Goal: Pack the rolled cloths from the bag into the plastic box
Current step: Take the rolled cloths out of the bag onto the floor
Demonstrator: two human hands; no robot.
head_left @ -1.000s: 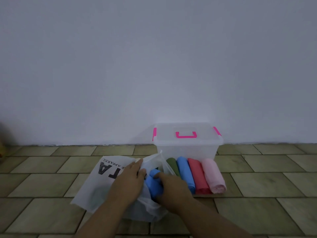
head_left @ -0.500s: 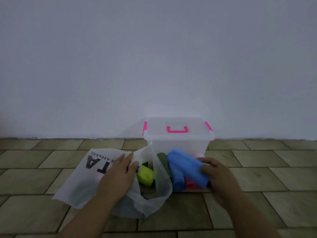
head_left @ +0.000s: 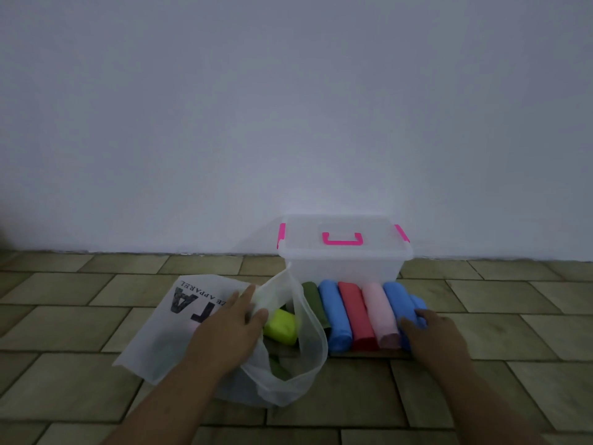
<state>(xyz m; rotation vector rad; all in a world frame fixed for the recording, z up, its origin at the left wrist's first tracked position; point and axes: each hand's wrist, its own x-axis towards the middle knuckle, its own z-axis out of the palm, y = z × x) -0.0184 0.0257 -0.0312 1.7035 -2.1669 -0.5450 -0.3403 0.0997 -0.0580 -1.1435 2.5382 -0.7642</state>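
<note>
The tiled floor (head_left: 96, 316) is carrying everything. Beyond the right hand (head_left: 433, 335), against the wall, the plastic box (head_left: 345, 268) is sitting with its pink-latched lid (head_left: 340, 229) on, so nothing is going inside yet. The white bag (head_left: 167, 342) is lying under the left hand (head_left: 227, 329), whose thumb and fingers are pinching the rim and holding the mouth open.

Between the two hands, just in front of the box, a row of rolled cloths (head_left: 356, 313) is lying side by side: green, blue, red, pink. The right hand's fingers are curving over the near end of the end blue roll (head_left: 396, 297), at the row's outer side. I judge it is being set down.

Inside the bag, just past the left thumb, a lime roll (head_left: 280, 326) is showing, with something darker below it. So emptying seems about halfway, and opening the box and packing are all left.
</note>
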